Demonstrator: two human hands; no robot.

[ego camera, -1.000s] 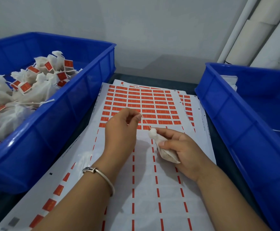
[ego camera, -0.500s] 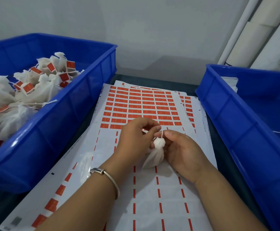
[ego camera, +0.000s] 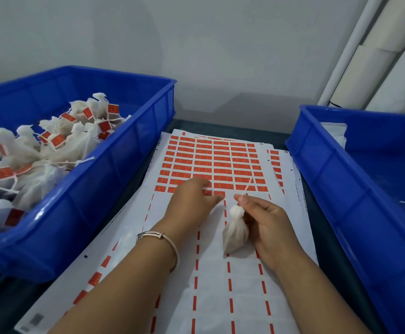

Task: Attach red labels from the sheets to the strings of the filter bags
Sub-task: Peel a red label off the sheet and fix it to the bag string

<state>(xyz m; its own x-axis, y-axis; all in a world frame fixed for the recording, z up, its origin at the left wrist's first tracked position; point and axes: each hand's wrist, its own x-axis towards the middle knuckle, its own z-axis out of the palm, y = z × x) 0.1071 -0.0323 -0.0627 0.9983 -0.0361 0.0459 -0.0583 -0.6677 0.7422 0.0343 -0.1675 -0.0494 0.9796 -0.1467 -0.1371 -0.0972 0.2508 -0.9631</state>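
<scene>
The left bin (ego camera: 114, 179) stands along the left edge of the counter (ego camera: 326, 249) and holds finished bags (ego camera: 52, 150), each with a red label on its string; placed there, it is probably the drop-off for completed work. Its near corner is cut off by the picture edge.

The right bin (ego camera: 341, 179) stands along the right edge. Judged by position, it is the supply side. Its interior is mostly out of view: only a pale item at its far corner and a stray white thread show, and neither can be identified.

The label sheets (ego camera: 220, 273) lie stacked between the bins, reaching to the near edge of the counter. The near rows are already stripped to red dashes; full labels (ego camera: 216, 160) remain at the far end, within reach of both hands.

The left hand (ego camera: 192, 201) lies fingers-down on the nearest remaining row, probably lifting a label. Its fingertips are hidden, so whether this grip has a label cannot be told.

The right hand (ego camera: 264, 220) pinches the string (ego camera: 246, 188) just above the knot, so the free end sticks up toward the labels. The bag (ego camera: 235, 230) hangs below, against the palm, over the stripped part of the sheet. The string tip is too thin to trace.
</scene>
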